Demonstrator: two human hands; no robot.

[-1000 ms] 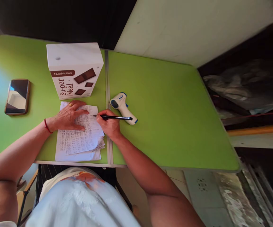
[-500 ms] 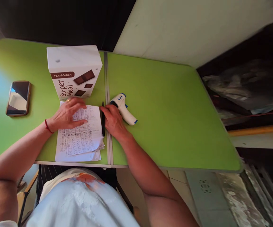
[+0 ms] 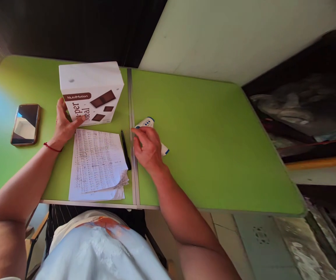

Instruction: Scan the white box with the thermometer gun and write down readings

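A white box [image 3: 111, 102] with dark brown pictures and "NutriMotion" lettering stands upright at the back. My left hand [image 3: 63, 125] grips its lower left corner, the thumb across the front face and the fingers along the left side. Written paper sheets [image 3: 98, 163] lie stacked in front of the box, their lower right corners curled. Beside their right edge rests a black pen [image 3: 126, 151], touched by neither hand. My right hand [image 3: 148, 147] is over a white and blue infrared thermometer [image 3: 148, 122], hiding its middle; the fingers are loosely bent and apart, with nothing between them.
A smartphone [image 3: 26, 125] lies face up at the left of the green table [image 3: 214, 147]. A metal seam [image 3: 131, 101] runs down the tabletop between the pen and the thermometer. A dark panel and a pale wall [image 3: 202, 35] stand behind the table.
My left hand has left the papers and moved left to the box's lower corner. My right hand has come off the pen and shifted right, over the thermometer. The pen now lies more tilted.
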